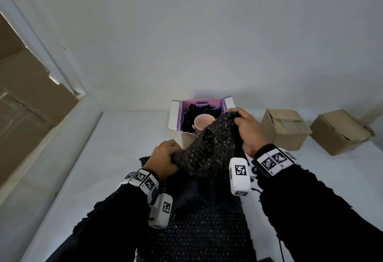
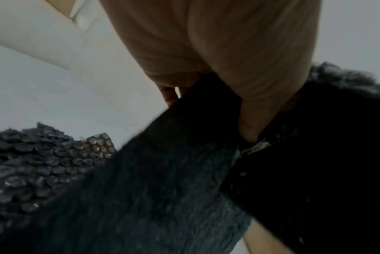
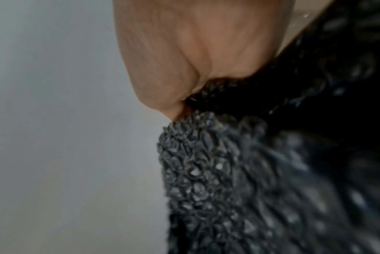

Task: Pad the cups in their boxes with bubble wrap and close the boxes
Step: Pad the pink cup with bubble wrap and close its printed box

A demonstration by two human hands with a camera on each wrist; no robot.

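Observation:
An open box (image 1: 175, 116) with purple inner flaps stands at the back of the white table. A pink cup (image 1: 202, 123) sits in it, with black bubble wrap around it. Both hands hold up a sheet of black bubble wrap (image 1: 209, 147) in front of the box. My left hand (image 1: 165, 156) grips its near left corner. My right hand (image 1: 245, 129) grips its far right corner beside the box rim. The left wrist view shows my left hand (image 2: 217, 60) clenched on the wrap (image 2: 162, 189). In the right wrist view my right hand (image 3: 195, 60) pinches the wrap (image 3: 228, 171).
Two closed brown cardboard boxes (image 1: 284, 129) (image 1: 339, 131) stand on the table to the right. More black bubble wrap (image 1: 203, 220) lies flat on the table between my forearms. Large cardboard (image 1: 27, 87) leans beyond the table's left edge. A white wall rises behind.

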